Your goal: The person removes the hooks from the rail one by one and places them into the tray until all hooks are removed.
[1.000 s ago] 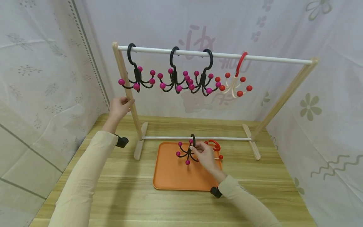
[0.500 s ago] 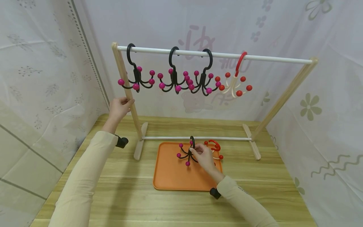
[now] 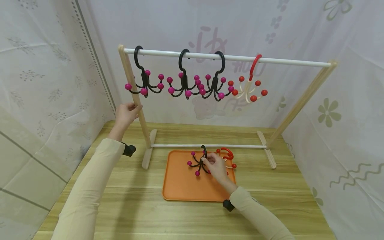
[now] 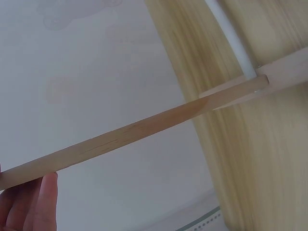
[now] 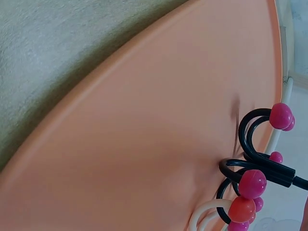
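Over the orange tray (image 3: 180,186), my right hand (image 3: 218,168) pinches a black multi-arm hook hanger (image 3: 200,163) by its neck. Its curved arms end in magenta balls and hang low, close over the tray. Beside it on the tray is a red and cream hook hanger (image 3: 229,154), partly hidden behind my right hand. In the right wrist view the black hanger (image 5: 274,172) overlaps a cream arm (image 5: 204,211) with a red ball. My left hand (image 3: 126,115) holds the left wooden post (image 3: 136,100) of the rack between thumb and fingers.
Three black hangers hang from the white top rail (image 3: 288,62), along with one red and cream hanger (image 3: 247,90). A lower white rail (image 3: 180,145) runs just behind the tray. The rack's right foot (image 3: 266,150) stands on the wood-grain table (image 3: 156,216).
My right hand has lowered the black hanger slightly toward the tray. My left hand has stayed on the post, and the hanging hangers look almost unchanged.
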Motion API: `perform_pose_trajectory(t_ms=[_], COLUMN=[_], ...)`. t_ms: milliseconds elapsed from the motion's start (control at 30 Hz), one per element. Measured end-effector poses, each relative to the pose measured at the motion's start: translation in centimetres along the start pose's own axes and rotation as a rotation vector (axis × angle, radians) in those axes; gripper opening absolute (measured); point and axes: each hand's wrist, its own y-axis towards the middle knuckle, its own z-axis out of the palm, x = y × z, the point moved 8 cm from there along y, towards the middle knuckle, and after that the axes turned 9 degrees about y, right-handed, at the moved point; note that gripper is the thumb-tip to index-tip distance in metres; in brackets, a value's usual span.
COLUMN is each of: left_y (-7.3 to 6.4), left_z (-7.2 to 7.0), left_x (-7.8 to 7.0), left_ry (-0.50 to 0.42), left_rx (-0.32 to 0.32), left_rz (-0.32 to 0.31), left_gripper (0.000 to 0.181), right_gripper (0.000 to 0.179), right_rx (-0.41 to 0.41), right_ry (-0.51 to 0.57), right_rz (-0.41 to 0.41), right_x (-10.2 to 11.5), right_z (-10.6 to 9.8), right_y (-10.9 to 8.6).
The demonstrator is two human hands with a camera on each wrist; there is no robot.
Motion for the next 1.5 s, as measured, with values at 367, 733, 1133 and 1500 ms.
perform_pose_trajectory(t_ms=[367, 733, 1133, 1500], left_y=[-0.2, -0.3, -0.1, 0.0], left_z=[0.0, 0.0, 0.0, 0.1], left_x=[-0.1, -0.2, -0.1, -0.1], left_ry=[-0.012, -0.022, -0.027, -0.024], left_rx=[0.003, 0.009, 0.014, 0.015], left_rz=[-0.005, -0.008, -0.004, -0.001], left_gripper=[0.044, 0.044, 0.045, 0.044], right_gripper=[0.020, 0.027, 0.021, 0.020], right_rx=[-0.002, -0.020, -0.091, -0.277], right_ry=[-0.013, -0.078, -0.058, -0.116], right_rz=[0.030, -0.100, -0.233, -0.397], right_x=[-0.2, 0.8, 13.8, 23.4], right_z=[0.0, -1.9, -6.1, -11.9], right_y=[0.1, 1.0, 3.6, 7.4])
